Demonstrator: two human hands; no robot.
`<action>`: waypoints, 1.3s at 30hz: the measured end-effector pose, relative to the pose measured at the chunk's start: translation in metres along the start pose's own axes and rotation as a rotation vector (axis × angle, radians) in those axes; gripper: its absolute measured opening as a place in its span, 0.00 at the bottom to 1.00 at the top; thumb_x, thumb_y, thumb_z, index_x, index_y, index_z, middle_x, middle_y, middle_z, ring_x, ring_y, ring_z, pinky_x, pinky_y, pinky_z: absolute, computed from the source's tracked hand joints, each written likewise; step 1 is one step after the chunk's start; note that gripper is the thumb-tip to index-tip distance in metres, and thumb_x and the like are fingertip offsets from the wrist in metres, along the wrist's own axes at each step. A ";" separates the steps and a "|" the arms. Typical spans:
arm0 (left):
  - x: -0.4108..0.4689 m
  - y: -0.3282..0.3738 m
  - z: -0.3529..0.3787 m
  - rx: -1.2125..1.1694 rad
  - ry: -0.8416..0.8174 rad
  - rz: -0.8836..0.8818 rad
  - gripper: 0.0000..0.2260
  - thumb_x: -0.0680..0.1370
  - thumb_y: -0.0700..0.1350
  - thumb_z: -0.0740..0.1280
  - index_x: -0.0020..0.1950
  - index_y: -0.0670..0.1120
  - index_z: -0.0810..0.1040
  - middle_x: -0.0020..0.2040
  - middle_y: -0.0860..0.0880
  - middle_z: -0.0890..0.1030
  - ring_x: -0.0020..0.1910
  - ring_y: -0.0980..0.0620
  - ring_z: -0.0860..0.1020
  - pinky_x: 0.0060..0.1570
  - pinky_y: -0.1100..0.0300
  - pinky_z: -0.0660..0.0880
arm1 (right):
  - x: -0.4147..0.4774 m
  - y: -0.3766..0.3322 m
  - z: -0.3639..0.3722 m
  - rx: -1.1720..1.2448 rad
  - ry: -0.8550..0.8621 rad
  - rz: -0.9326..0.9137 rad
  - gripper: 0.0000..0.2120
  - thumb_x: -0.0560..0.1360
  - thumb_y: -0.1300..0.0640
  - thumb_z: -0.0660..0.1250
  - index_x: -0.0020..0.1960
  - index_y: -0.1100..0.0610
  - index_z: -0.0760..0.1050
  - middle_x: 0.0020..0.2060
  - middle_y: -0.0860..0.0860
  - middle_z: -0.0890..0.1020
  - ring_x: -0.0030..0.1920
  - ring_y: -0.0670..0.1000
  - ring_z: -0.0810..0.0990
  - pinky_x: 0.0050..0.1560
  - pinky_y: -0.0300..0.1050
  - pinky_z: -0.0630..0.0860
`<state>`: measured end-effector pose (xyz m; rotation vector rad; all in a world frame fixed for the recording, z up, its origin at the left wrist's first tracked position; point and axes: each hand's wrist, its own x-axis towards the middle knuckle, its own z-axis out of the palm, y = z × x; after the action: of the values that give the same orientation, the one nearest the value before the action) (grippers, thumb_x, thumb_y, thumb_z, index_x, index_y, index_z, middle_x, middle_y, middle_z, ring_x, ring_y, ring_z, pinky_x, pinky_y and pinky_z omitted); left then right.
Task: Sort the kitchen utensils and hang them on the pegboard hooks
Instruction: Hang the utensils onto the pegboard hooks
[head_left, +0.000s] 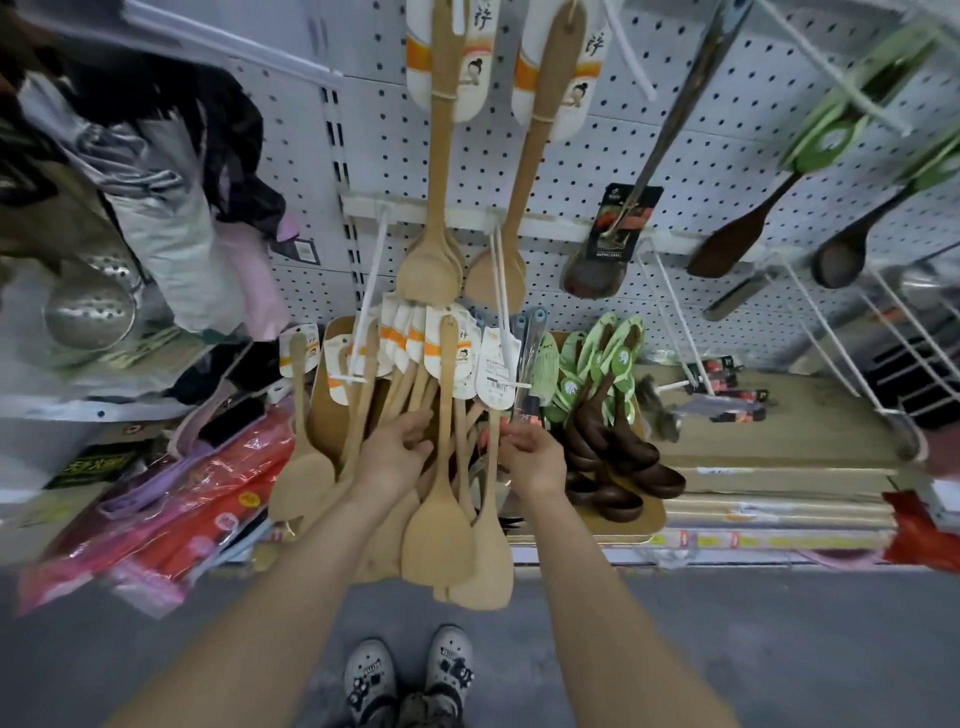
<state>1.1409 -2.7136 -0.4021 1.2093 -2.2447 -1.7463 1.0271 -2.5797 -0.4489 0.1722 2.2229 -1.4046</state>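
A bunch of pale wooden spatulas (441, 525) with white and orange card labels hangs from white hooks (371, 291) low on the white pegboard (571, 156). My left hand (397, 452) reaches into the bunch, its fingers curled around several handles. My right hand (532, 454) is just right of the bunch and pinches a dark slim utensil (525, 410) with a clear wrapper. Two long wooden spoons (434, 270) hang above. Dark brown wooden ladles (618, 452) with green cards hang to the right.
More dark spoons (737, 244) and a black-carded utensil (618, 228) hang higher on the right, among bare white hooks. A metal skimmer (88, 312) and cloth items hang at left. Red plastic packages (197, 493) lie low left. Flat boards (779, 467) are stacked on the right shelf.
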 end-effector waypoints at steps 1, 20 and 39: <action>-0.003 0.002 -0.001 -0.005 0.011 0.008 0.19 0.80 0.34 0.63 0.71 0.43 0.73 0.66 0.46 0.76 0.65 0.51 0.73 0.62 0.64 0.67 | -0.002 0.001 -0.002 -0.005 0.007 0.005 0.12 0.74 0.65 0.69 0.45 0.47 0.81 0.44 0.47 0.84 0.48 0.50 0.84 0.56 0.54 0.81; -0.036 -0.064 -0.120 -0.053 0.251 -0.090 0.18 0.77 0.32 0.65 0.66 0.42 0.78 0.62 0.44 0.80 0.62 0.47 0.77 0.60 0.62 0.68 | -0.086 -0.049 0.136 -0.227 -0.403 -0.251 0.10 0.77 0.64 0.65 0.55 0.56 0.80 0.47 0.51 0.81 0.51 0.52 0.80 0.54 0.44 0.76; 0.076 -0.170 -0.147 -0.082 -0.019 -0.125 0.20 0.75 0.45 0.64 0.68 0.52 0.75 0.61 0.47 0.80 0.59 0.45 0.78 0.63 0.47 0.73 | -0.037 -0.035 0.275 -0.823 -0.370 -0.245 0.10 0.80 0.55 0.65 0.60 0.56 0.77 0.53 0.56 0.83 0.56 0.59 0.81 0.48 0.44 0.74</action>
<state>1.2502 -2.8859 -0.5226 1.3479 -2.1264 -1.8811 1.1409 -2.8305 -0.4973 -0.6042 2.3410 -0.4632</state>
